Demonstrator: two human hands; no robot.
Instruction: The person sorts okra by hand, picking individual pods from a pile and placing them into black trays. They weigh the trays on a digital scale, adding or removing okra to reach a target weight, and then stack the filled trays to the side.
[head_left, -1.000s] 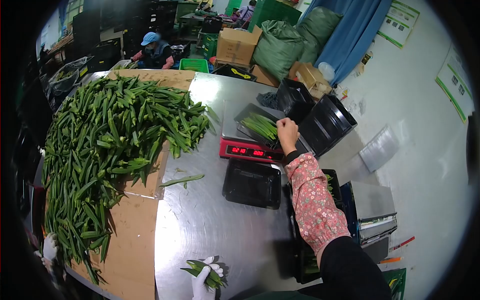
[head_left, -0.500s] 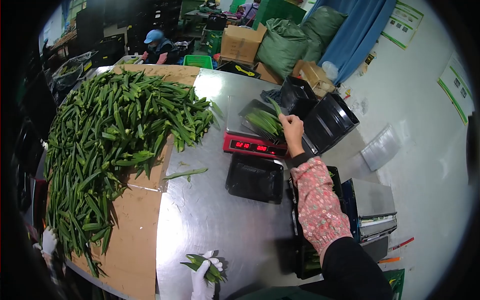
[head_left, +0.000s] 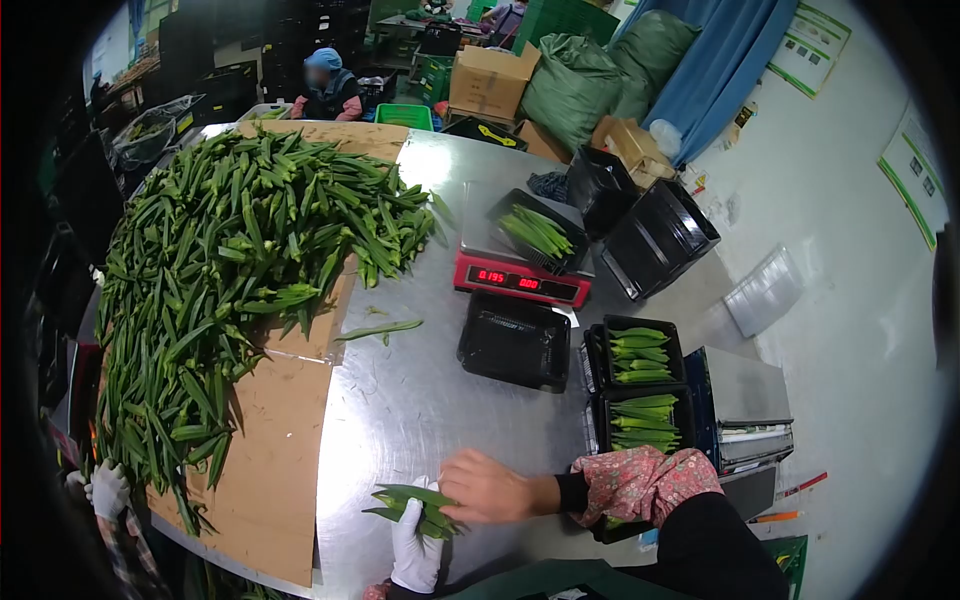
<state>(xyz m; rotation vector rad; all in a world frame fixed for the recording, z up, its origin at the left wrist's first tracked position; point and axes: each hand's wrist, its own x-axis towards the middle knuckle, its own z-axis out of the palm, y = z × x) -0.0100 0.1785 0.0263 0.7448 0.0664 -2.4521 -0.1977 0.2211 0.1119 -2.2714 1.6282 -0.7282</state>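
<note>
My left hand, in a white glove, is closed around a small bunch of okra above the metal table's near edge. Against the right end of that bunch, my bare right hand has its fingers curled in on the pods; the fingertips are partly hidden. On the red scale sits a black tray of okra, tilted slightly, and the display reads 0.195. Just below the scale, a black tray rests on the metal with nothing in it.
A large okra heap covers the cardboard at left. Filled okra trays stand at right, near black crates. A gloved hand of another person shows at lower left; a person in a blue cap is behind.
My right hand has moved from the scale tray down to the okra bunch in my left hand. The scale's reading has dropped from 0.210 to 0.195. Filled trays at right are now uncovered.
</note>
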